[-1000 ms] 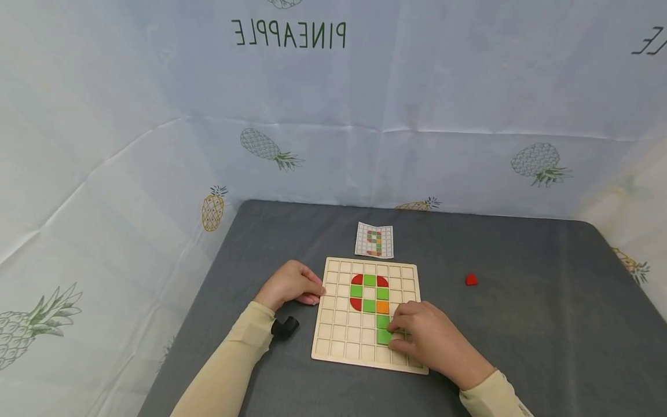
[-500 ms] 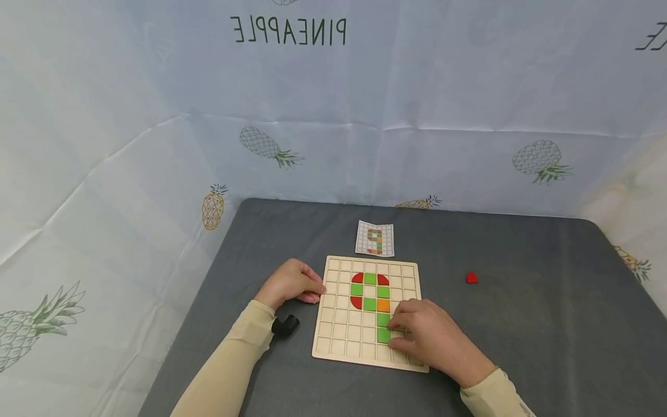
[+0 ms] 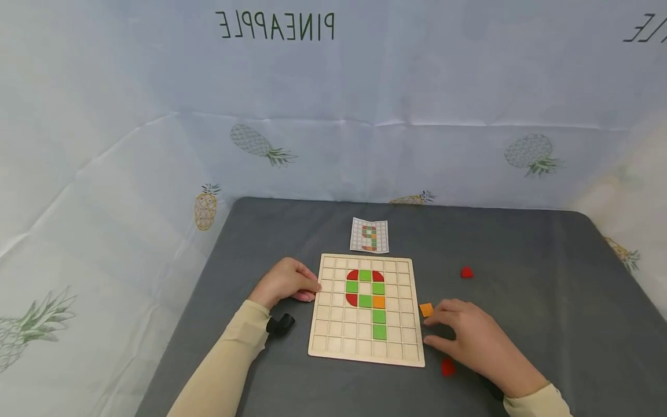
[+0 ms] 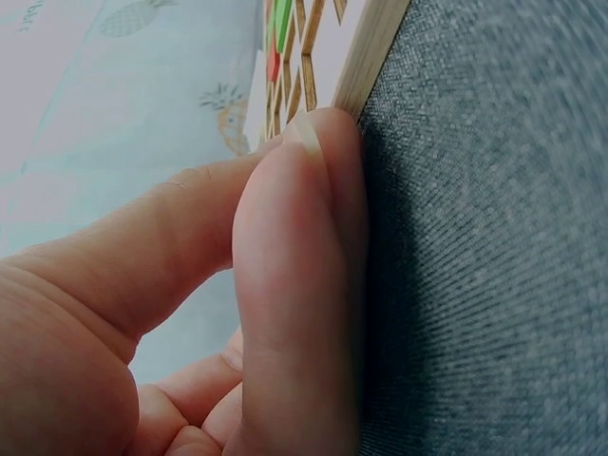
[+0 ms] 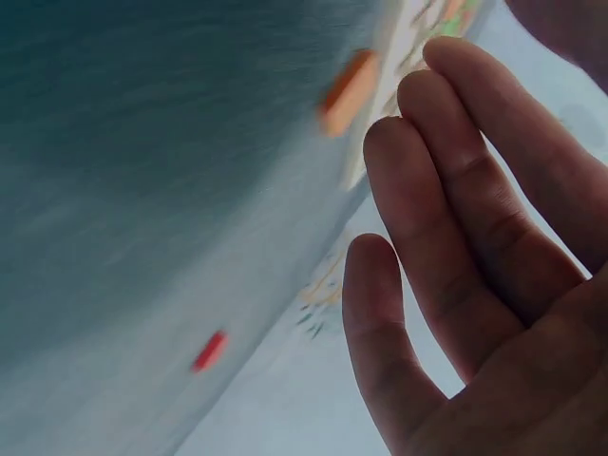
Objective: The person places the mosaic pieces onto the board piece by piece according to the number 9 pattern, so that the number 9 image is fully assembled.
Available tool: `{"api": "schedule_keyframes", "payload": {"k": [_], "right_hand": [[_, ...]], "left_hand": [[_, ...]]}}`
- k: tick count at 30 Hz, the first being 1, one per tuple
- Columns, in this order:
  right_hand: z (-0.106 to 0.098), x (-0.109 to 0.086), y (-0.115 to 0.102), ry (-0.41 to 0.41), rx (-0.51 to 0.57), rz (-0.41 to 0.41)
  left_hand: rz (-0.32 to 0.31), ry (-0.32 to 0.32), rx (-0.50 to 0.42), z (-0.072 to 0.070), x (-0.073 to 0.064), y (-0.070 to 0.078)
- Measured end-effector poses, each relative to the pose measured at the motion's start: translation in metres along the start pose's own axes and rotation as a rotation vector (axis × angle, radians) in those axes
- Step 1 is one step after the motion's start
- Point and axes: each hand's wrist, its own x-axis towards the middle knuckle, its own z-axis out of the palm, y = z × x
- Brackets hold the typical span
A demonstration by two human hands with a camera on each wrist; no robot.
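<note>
In the head view a wooden grid board lies on the dark table with red, green and orange tiles set in its cells. My left hand is at the board's left edge, thumb and index finger pinching it in the left wrist view. Off the board's right side, my right hand has thumb and fingers spread, with nothing between them. Just beyond its index fingertip lies an orange square tile. In the right wrist view the fingers are extended near that tile.
Behind the board a small pattern card shows a coloured grid design. One red piece lies farther back on the right, and another red piece sits in front of my right hand. Pineapple-printed cloth hangs around the table.
My right hand has lifted off the green tiles and moved right, past the board's edge. The orange tile and the nearer red piece now show. My left hand stays at the board's edge.
</note>
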Motion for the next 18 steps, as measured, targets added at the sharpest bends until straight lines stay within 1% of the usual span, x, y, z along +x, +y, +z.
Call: {"api": "schedule_keyframes", "payload": {"k": [5, 9, 12, 18], "right_hand": [[0.001, -0.029, 0.012, 0.017, -0.012, 0.017], [0.007, -0.048, 0.014, 0.073, -0.008, 0.009], [0.011, -0.056, 0.013, 0.096, 0.004, 0.011], [0.016, -0.058, 0.007, 0.047, 0.011, 0.033]], "left_hand": [[0.002, 0.0, -0.002, -0.005, -0.002, -0.001], [-0.006, 0.007, 0.004, -0.007, -0.002, -0.002], [-0.016, 0.011, 0.009, -0.006, -0.002, -0.002], [-0.014, -0.004, 0.016, -0.001, 0.0, 0.001]]}}
